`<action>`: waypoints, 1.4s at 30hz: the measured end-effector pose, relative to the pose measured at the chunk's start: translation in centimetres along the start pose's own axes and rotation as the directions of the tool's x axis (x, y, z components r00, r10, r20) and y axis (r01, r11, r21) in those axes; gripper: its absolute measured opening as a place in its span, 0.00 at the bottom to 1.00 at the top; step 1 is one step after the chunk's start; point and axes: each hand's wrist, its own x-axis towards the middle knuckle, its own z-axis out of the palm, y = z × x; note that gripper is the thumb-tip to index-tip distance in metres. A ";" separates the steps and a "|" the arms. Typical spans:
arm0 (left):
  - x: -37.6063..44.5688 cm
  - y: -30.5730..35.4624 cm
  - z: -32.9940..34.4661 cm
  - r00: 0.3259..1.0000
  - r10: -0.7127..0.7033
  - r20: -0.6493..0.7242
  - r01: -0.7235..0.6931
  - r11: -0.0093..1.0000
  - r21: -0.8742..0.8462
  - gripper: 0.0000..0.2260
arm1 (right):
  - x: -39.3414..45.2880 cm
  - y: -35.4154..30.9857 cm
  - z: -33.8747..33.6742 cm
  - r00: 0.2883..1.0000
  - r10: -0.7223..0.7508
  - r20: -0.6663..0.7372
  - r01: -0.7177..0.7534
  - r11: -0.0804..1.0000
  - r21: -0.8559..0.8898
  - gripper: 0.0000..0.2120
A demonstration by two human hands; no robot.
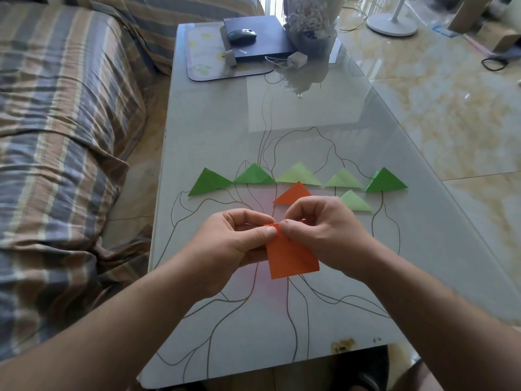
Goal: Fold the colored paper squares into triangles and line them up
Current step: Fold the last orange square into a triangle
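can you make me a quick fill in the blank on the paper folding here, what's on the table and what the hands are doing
1. The far row on the table holds ____ green triangles.
2. Both the left hand and the right hand pinch the top of a paper square whose colour is ____.
3. The folded orange triangle lies to the ____ of the lone light green triangle in the nearer row.

Missing words: five; orange; left

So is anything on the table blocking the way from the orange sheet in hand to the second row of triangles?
Nothing visible does. The orange sheet is held above bare table, and the spot left of the orange triangle lies open.
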 end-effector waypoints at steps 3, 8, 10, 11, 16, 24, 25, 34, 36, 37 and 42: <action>0.1 0.0 -0.1 1.000 -0.011 0.006 0.011 0.997 -0.077 0.07 | 0.0 0.0 -0.1 0.999 -0.027 -0.019 0.027 1.000 -0.004 0.09; 0.4 -0.2 -0.2 1.000 -0.010 0.002 0.010 0.996 -0.089 0.06 | -0.1 0.0 0.0 0.997 -0.059 -0.045 0.058 0.998 -0.005 0.09; 0.4 -0.3 -0.3 1.000 0.001 0.001 -0.001 0.997 -0.074 0.10 | 0.0 -0.1 0.0 0.997 -0.058 -0.047 0.059 0.998 0.015 0.09; 0.4 -0.3 -0.4 1.000 0.007 0.003 -0.006 0.998 -0.067 0.12 | 0.0 -0.1 0.0 0.997 -0.058 -0.046 0.059 0.998 0.026 0.09; 0.2 -0.1 -0.5 1.000 0.016 0.014 -0.016 0.999 -0.050 0.13 | 0.0 -0.3 -0.2 1.000 0.018 0.005 -0.019 0.985 0.172 0.09; 0.2 0.3 -0.6 0.999 0.031 0.008 -0.032 0.999 0.033 0.07 | 0.0 -0.2 -0.3 0.999 0.036 0.024 -0.041 0.970 0.239 0.09; 0.2 0.3 -0.5 0.999 0.041 0.007 -0.041 0.998 0.042 0.07 | 0.0 -0.3 -0.3 0.999 0.045 0.023 -0.050 0.970 0.239 0.08; 0.0 0.0 -0.6 0.986 0.167 -0.003 -0.163 0.963 0.217 0.04 | 0.1 -0.3 -0.3 0.996 0.080 0.045 -0.088 0.975 0.206 0.06; 0.1 0.0 -0.7 0.985 0.172 -0.007 -0.166 0.959 0.231 0.04 | 0.1 -0.3 -0.4 0.996 0.079 0.044 -0.086 0.977 0.197 0.07; 0.2 0.0 -0.7 0.985 0.171 -0.009 -0.164 0.959 0.233 0.04 | 0.1 -0.2 -0.4 0.996 0.078 0.044 -0.085 0.977 0.197 0.07; 0.3 -0.3 -0.6 0.986 0.166 -0.020 -0.156 0.958 0.241 0.03 | 0.2 0.1 -0.2 0.995 0.068 0.076 -0.082 0.979 0.186 0.05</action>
